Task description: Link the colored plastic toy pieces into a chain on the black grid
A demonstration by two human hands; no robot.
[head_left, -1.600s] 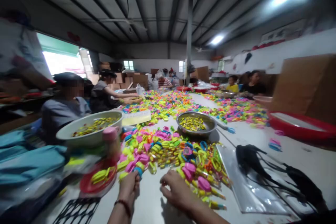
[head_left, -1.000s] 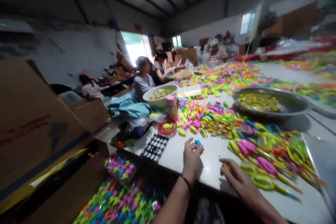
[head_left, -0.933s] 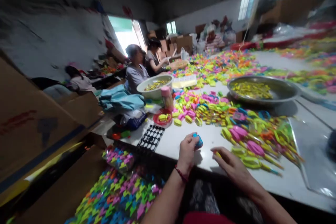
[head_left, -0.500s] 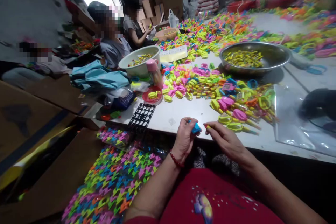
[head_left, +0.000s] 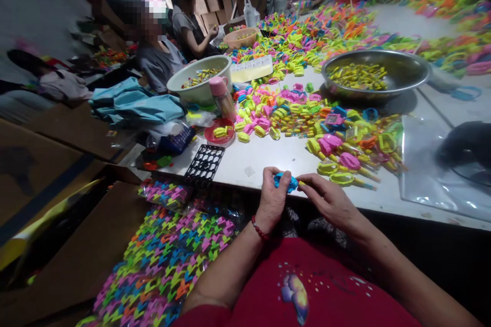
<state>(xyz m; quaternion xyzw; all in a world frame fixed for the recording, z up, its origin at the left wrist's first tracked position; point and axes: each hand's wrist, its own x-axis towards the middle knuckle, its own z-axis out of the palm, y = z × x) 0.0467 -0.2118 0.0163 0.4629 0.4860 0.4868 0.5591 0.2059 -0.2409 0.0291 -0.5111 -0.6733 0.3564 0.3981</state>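
My left hand (head_left: 271, 193) is closed around a blue plastic watch-shaped toy (head_left: 286, 182) just off the table's front edge. Thumb and fingers of my right hand (head_left: 326, 195) pinch a small yellow stick (head_left: 301, 183), whose end touches the right side of the blue toy. Most of the stick is hidden by my fingertips. Past my right hand lie yellow and pink toys of similar shape (head_left: 349, 160), some with clear tubes of yellow sticks. More short yellow sticks (head_left: 295, 125) are heaped farther in on the table.
A steel bowl (head_left: 416, 74) and a pale green basin (head_left: 172, 83) hold small yellow sticks. A pink-capped bottle (head_left: 222, 98), red basket (head_left: 231, 139) and black grid tray (head_left: 204, 164) stand left. Bagged colourful pieces (head_left: 169, 260) lie below the table. Co-workers (head_left: 157, 59) sit beyond.
My right hand has brought the yellow stick left against the blue toy; a gap separated them before. The blue toy is turned to show more of its loop. The view has shifted slightly.
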